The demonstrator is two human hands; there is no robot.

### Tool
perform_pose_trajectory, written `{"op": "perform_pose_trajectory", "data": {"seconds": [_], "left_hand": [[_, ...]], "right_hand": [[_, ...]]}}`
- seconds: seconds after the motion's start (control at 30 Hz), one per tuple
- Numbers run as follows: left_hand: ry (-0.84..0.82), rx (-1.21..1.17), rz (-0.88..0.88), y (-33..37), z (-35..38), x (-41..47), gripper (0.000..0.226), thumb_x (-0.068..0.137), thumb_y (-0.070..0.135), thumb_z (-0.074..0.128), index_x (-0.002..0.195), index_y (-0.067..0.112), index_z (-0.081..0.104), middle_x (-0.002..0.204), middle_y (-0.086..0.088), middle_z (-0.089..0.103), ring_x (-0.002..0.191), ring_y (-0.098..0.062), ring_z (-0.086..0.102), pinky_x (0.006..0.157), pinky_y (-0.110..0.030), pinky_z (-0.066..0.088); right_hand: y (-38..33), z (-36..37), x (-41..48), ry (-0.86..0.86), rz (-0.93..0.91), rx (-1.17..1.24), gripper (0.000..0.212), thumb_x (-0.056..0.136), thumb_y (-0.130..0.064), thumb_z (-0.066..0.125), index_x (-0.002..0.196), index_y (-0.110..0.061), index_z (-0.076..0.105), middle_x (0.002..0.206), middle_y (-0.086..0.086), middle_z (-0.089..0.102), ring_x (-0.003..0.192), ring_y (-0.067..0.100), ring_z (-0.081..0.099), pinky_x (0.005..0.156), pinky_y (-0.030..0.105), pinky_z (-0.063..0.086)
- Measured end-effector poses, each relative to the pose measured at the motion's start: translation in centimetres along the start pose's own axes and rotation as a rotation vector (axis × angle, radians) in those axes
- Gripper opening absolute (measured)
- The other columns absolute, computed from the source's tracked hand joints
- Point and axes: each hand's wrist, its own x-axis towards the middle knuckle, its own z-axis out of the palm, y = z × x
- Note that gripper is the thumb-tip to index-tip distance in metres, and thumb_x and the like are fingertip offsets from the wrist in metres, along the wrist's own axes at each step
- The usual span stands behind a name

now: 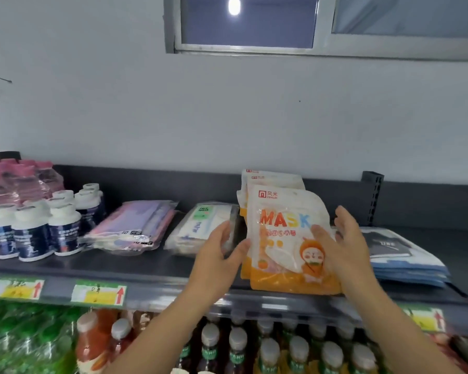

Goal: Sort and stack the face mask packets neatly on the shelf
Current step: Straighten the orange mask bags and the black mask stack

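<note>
A stack of white-and-orange "MASK" packets (281, 238) stands upright, leaning back, on the dark shelf (146, 263). My left hand (222, 255) is at the stack's left edge, its thumb against the front packet and its relaxed fingers over the clear "FACE MASK" packets (197, 228) beside it. My right hand (346, 247) lies against the right edge, thumb on the front packet and fingers straight up. To the left lie flat purple and pink mask packets (135, 228). To the right lies a flat blue and white packet stack (405, 255).
White-capped dark bottles (35, 228) and pink wrapped packs (16, 179) fill the shelf's left end. A black upright bracket (373, 195) stands at the back right. Below the shelf edge with its price tags (97, 294) are rows of drink bottles (268, 349).
</note>
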Motion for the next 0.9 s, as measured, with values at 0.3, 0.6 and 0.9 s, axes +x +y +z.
{"op": "perform_pose_trajectory", "data": {"seconds": [0.3, 0.6, 0.9], "left_hand": [[-0.201, -0.170, -0.064, 0.4, 3.4, 3.0, 0.020, 0.098, 0.030, 0.046, 0.117, 0.034, 0.051, 0.113, 0.017, 0.062, 0.109, -0.005, 0.058, 0.093, -0.029, 0.051], [-0.100, -0.029, -0.070, 3.1, 2.5, 4.5, 0.051, 0.097, 0.034, 0.046, 0.143, 0.027, 0.025, 0.135, 0.017, 0.043, 0.122, -0.006, 0.045, 0.099, -0.026, 0.038], [0.027, -0.178, -0.251, 5.3, 1.4, 15.4, 0.070, 0.095, 0.056, 0.035, 0.149, 0.015, 0.021, 0.155, -0.004, 0.025, 0.141, -0.025, 0.026, 0.113, -0.042, 0.024]], "right_hand": [[1.5, 0.3, 2.0, -0.139, 0.248, 0.128, 0.035, 0.090, -0.011, 0.059, 0.123, -0.021, 0.055, 0.112, 0.001, 0.067, 0.098, 0.020, 0.066, 0.084, 0.043, 0.056], [0.5, -1.0, 4.5, -0.129, 0.209, 0.158, 0.059, 0.092, -0.024, 0.059, 0.145, -0.015, 0.032, 0.145, -0.002, 0.042, 0.129, 0.017, 0.044, 0.100, 0.031, 0.041], [-4.1, -0.8, 14.7, -0.289, 0.275, 0.394, 0.083, 0.087, -0.058, 0.047, 0.150, -0.011, 0.018, 0.155, 0.005, 0.025, 0.141, 0.020, 0.026, 0.116, 0.040, 0.023]]}}
